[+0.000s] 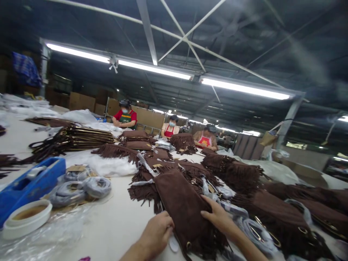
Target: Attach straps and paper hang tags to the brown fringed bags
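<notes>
A dark brown fringed bag (181,203) in suede-like material lies tilted in front of me, over other brown pieces. My left hand (156,230) is closed, its fingers pinched at the bag's left edge. On the right edge, my right hand (219,217) grips with the thumb on top and the other fingers partly hidden. Gold-coloured rings show at the bag's near end, where dark fringe hangs. Just under my left fingers is a small whitish oval piece (173,243). Grey wrapped straps with metal clasps (257,233) lie to the right of my right hand.
A blue tape dispenser (32,185), a white tape roll (27,217) and several wrapped coils (73,190) occupy the left. Behind them is a stack of zippered brown pieces (84,139). More fringed bags (280,208) cover the right. Several masked people sit across the table.
</notes>
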Demonstrator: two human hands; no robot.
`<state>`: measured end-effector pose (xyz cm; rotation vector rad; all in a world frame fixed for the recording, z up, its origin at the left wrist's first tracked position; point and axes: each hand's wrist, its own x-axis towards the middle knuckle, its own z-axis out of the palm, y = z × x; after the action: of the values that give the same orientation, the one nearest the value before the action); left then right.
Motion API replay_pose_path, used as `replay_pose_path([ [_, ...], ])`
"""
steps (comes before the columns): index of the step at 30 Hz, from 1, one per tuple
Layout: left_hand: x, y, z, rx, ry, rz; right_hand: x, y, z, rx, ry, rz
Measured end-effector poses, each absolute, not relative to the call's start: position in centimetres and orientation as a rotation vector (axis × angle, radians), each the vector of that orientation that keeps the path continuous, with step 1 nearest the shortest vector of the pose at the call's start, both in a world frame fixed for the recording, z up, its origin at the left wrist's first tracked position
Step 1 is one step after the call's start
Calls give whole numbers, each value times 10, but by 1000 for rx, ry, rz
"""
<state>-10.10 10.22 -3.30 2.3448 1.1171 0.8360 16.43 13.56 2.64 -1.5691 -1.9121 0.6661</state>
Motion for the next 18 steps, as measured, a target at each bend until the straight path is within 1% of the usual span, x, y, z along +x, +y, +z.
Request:
replay_pose_path([
  [3, -114, 107, -24, 2241, 1295, 1036, 169, 126, 48, -1427, -1934, 963],
  [5, -123, 113, -15, 2260, 1489, 1093, 177, 117, 62, -1383, -1936, 1192],
  [7, -130, 121, -5, 2320, 1681, 988, 186, 107, 71, -1438, -1983, 1335],
  [9, -137, 129, 2, 2418, 1715, 790, 192, 101, 74, -1556, -2064, 1352],
  [11, -141, 135, 4, 2508, 1620, 616, 196, 98, 72, -1650, -2121, 1307],
  [13, -144, 137, 2, 2554, 1512, 501, 199, 97, 70, -1702, -2170, 1183],
  [18, -150, 131, -11, 2568, 1371, 395, 183, 86, 68, -1780, -2231, 568],
])
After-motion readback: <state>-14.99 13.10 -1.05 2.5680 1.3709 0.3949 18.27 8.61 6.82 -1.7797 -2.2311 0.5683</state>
